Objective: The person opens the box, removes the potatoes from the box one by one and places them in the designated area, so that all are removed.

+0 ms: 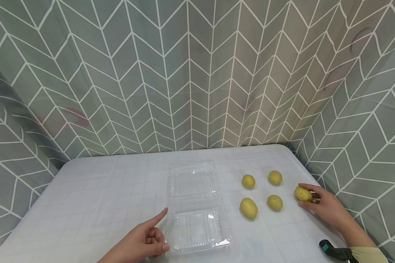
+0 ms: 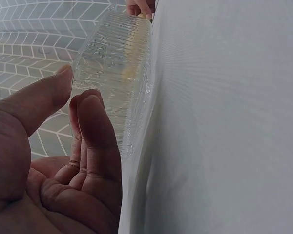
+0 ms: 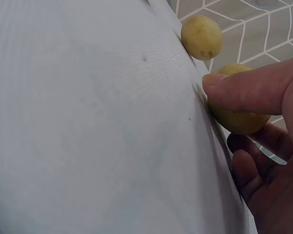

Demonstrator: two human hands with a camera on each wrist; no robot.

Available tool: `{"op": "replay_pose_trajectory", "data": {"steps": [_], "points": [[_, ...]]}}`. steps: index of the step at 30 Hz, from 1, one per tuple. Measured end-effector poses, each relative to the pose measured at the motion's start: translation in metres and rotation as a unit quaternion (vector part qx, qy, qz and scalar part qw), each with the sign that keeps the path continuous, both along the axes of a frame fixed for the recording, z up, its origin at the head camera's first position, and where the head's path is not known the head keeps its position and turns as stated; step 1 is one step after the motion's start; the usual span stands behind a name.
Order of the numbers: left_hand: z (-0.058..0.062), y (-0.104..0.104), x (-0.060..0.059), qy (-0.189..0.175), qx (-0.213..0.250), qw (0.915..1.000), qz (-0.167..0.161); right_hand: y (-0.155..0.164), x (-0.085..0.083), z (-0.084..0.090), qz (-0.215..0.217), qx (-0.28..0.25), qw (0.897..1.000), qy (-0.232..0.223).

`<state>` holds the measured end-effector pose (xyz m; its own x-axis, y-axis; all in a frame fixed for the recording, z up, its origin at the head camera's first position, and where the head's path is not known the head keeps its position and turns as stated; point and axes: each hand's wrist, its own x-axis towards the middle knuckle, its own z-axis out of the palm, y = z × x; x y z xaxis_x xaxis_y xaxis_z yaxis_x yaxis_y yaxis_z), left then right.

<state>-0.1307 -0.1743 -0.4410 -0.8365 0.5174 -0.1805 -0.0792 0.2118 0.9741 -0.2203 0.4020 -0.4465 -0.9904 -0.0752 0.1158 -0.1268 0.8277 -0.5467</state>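
On the right of the head view my right hand (image 1: pixel 329 204) grips a yellow lemon (image 1: pixel 303 194) between thumb and fingers. The right wrist view shows the thumb laid across this lemon (image 3: pixel 241 119), close to the tabletop, and another lemon (image 3: pixel 201 37) just beyond. A clear plastic clamshell box (image 1: pixel 197 226) lies unfolded in the middle, lid side away from me. At its left edge is my left hand (image 1: pixel 143 237), index finger stretched out and thumb at the near corner. The left wrist view shows fingertips right at the rim of the box (image 2: pixel 110 63).
Between the box and my right hand lie several loose lemons: a far-left one (image 1: pixel 248 181), a far-right one (image 1: pixel 275 177), a near-left one (image 1: pixel 248 208) and a near-right one (image 1: pixel 274 202). A white cloth covers the table (image 1: pixel 112 197). Patterned curtains (image 1: pixel 197 73) hang behind and beside it.
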Motion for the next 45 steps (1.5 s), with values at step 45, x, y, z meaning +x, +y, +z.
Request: {"op": "replay_pose_trajectory", "data": {"steps": [45], "points": [[0.0000,-0.0001,0.0006,-0.001,0.012,0.9999,0.006,0.0045,0.0062,-0.0060,-0.021,-0.021,1.000,-0.008]]}}
